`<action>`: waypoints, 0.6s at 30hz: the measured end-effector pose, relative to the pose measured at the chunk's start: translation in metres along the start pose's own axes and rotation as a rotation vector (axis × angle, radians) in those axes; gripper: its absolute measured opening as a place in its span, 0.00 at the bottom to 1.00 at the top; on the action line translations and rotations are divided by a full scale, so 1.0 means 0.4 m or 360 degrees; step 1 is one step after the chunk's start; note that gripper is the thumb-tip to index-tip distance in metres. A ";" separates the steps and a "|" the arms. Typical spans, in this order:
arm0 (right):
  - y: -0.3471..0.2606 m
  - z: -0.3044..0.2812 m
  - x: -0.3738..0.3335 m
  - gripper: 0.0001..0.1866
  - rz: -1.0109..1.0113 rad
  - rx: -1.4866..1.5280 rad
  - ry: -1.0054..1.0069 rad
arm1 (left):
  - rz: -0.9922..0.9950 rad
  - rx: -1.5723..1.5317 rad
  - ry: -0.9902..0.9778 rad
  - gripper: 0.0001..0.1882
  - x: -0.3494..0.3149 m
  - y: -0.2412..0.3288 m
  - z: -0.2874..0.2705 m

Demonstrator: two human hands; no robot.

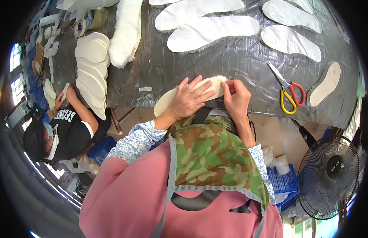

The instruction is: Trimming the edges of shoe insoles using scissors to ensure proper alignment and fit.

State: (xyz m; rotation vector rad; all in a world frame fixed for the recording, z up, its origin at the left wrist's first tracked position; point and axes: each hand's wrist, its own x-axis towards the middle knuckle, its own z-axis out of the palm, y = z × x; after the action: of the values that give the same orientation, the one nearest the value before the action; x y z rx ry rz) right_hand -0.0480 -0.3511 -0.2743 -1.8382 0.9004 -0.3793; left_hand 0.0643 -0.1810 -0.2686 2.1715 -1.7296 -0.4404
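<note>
A cream insole [164, 104] with a fluffy white edge lies at the front edge of the dark table, under both hands. My left hand [190, 99] rests flat across its middle, fingers spread. At the insole's right end, my right hand [236, 97] has thumb and forefinger pinched together on the fuzzy rim; whether a loose tuft is between them is too small to tell. Scissors [288, 90] with one red and one yellow handle lie to the right of that hand. Farther right is a single cream insole [325, 84].
Overlapping cream insoles [90, 75] form a stack at left, beside a fluffy white insole [126, 33]. Several white insoles [213, 33] lie along the far side. A co-worker [68, 123] sits at left, holding a small pale piece. A black fan [329, 176] stands at right, near blue crates [282, 180].
</note>
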 end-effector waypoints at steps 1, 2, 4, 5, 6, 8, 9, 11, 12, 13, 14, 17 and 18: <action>0.000 -0.001 -0.001 0.05 0.0018 -0.0030 0.0001 | 0.0002 -0.0002 -0.0003 0.30 -0.002 0.002 0.003; 0.002 0.004 0.001 0.05 -0.0035 -0.0022 0.0034 | -0.0006 0.0014 0.0001 0.30 -0.002 0.001 0.005; 0.013 -0.008 0.011 0.05 -0.0102 -0.0100 0.0065 | -0.0005 0.0057 -0.0008 0.30 0.002 0.002 0.008; 0.013 -0.018 0.009 0.05 -0.0158 -0.0187 0.0088 | 0.0002 0.0052 -0.0019 0.30 0.000 0.006 0.009; -0.004 -0.038 0.012 0.05 0.0248 0.0050 0.0147 | -0.0004 0.0085 -0.0003 0.30 0.000 0.007 0.010; 0.000 -0.072 0.013 0.04 0.0224 0.0076 0.0327 | 0.0006 0.0120 0.0006 0.30 0.002 0.007 0.012; 0.008 -0.081 0.007 0.04 0.0194 0.0107 0.0379 | 0.0012 0.0141 0.0009 0.30 0.003 0.006 0.014; 0.011 -0.080 -0.007 0.04 0.0077 0.0021 0.0261 | 0.0035 0.0167 0.0010 0.30 0.003 0.005 0.016; 0.007 -0.077 -0.011 0.05 -0.0066 -0.0007 0.0205 | 0.0022 0.0154 -0.0002 0.30 0.001 0.006 0.016; 0.002 -0.069 -0.016 0.06 -0.0074 0.0082 0.0152 | 0.0007 0.0142 -0.0013 0.30 -0.001 0.005 0.017; 0.002 -0.065 -0.021 0.07 -0.0093 0.0040 0.0112 | 0.0021 0.0148 -0.0020 0.30 0.001 0.007 0.017; 0.004 -0.060 -0.029 0.09 -0.0066 -0.0007 0.0038 | 0.0027 0.0163 -0.0016 0.29 0.002 0.009 0.015; -0.003 -0.059 -0.032 0.09 -0.0015 -0.0091 -0.0017 | 0.0027 0.0150 -0.0004 0.29 0.002 0.010 0.016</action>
State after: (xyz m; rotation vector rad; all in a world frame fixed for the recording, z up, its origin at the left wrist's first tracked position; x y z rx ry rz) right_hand -0.0707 -0.3570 -0.2613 -1.8954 0.9038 -0.3522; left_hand 0.0583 -0.1831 -0.2725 2.2198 -1.8026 -0.3647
